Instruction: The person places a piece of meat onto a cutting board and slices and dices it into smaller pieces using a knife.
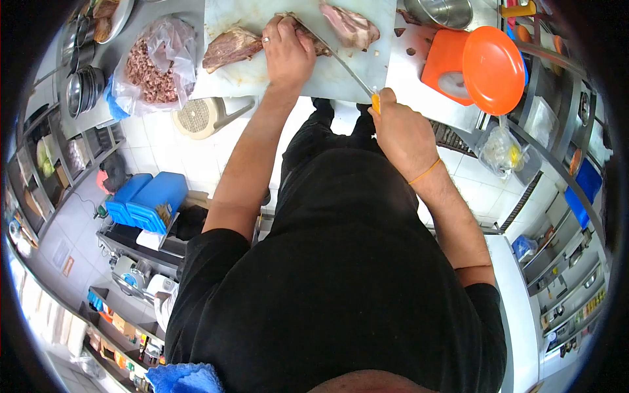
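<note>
While palm-down, left hand (288,54) atop meat (230,48)

Kitchen lettering: none could be read from where I stood. On the tiled wall (80,229) at the left, a pale sheet (61,253) and a small orange label (68,265) were too small to decipher. The shelved packages (123,325) below them and the yellow items (595,302) at the far right were likewise illegible.

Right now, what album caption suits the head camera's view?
Bare left hand on reddish-brown meat atop a pale rectangular cutting board, right hand holding a long, yellow-handled metal knife.
</note>
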A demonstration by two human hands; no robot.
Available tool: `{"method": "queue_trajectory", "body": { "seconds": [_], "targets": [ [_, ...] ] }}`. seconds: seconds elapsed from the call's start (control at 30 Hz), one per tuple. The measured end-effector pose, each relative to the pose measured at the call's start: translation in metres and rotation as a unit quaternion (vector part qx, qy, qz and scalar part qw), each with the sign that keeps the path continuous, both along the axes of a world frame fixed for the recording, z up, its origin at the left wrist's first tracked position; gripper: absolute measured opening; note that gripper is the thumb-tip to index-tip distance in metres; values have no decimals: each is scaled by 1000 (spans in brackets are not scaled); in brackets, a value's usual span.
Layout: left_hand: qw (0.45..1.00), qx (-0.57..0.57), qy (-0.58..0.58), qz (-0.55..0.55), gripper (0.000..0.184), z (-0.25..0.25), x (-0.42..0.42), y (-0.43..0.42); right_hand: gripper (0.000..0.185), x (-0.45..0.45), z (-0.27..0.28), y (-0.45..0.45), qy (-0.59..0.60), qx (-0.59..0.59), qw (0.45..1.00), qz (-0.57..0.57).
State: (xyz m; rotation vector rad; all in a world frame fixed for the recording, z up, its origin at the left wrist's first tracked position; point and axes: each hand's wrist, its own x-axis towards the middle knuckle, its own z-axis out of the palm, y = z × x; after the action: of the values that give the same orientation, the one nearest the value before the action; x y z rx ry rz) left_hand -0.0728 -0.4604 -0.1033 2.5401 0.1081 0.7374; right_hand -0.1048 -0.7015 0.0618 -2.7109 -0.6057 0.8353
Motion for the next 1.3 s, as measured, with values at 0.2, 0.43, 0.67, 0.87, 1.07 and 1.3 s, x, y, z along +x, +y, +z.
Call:
{"method": "queue_trajectory", "body": {
  "seconds": [0.2,0.43,0.67,0.87,1.07,1.3],
  "targets": [
    [1000,11,12,2,30,-1,0,2,29,25,-32,27,-18,30,999,12],
    [999,25,29,7,29,-5,2,2,32,16,-3,16,25,-15,1000,3],
    [999,15,30,7,29,-10,1,6,31,14,-42,30,15,0,1000,-8],
    [999,27,21,-3,28,-3,0,3,25,7,-25,26,37,5,999,-29],
    [999,33,27,-3,26,-6,-1,3,26,-3,-38,15,65,-22,997,-47],
    [999,36,-1,-3,25,-5,3,3,30,0,-61,28,41,12,997,-61]
  ]
}}
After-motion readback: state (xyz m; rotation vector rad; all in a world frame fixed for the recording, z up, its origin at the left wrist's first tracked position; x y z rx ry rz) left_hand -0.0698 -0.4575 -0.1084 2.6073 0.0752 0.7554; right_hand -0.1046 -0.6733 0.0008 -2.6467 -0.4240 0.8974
